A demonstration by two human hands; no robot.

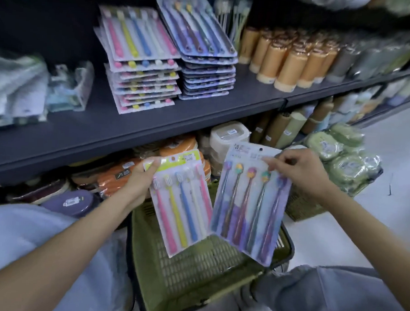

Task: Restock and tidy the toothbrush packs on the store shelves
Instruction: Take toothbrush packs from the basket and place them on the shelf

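Two toothbrush packs in hand, both off the shelf and above a green mesh basket [194, 260] on the floor: a bright-coloured five-brush pack [181, 201] with a yellow-green header, and a purple-toned five-brush pack [249, 204] with a pale card. Gripped by the left hand [139, 183] at the upper left edge of the bright pack, thumb curled over the header, fingers hidden behind the card. Pinched by the right hand [299, 171] at the upper right of the purple pack, fingertips bent onto the front near the brush heads, the pack hanging tilted with its lower end over the basket. Already stocked on the dark shelf [201, 113] above: a tall stack of matching bright packs [144, 70] and, just beside it on the right, a stack of matching purple packs [208, 61], each topped by a pack leaning up against the back. Judged as mid-way: stacks well built, these two packs still to be laid on their own piles, top packs and slightly ragged edges of the bright stack still to be squared. Basket floor visible through the gap, seemingly with nothing more in it, though partly hidden. Further out, orange tumblers [290, 62] to the right on the same shelf, wrapped lunch boxes [176, 154] on the shelf below.
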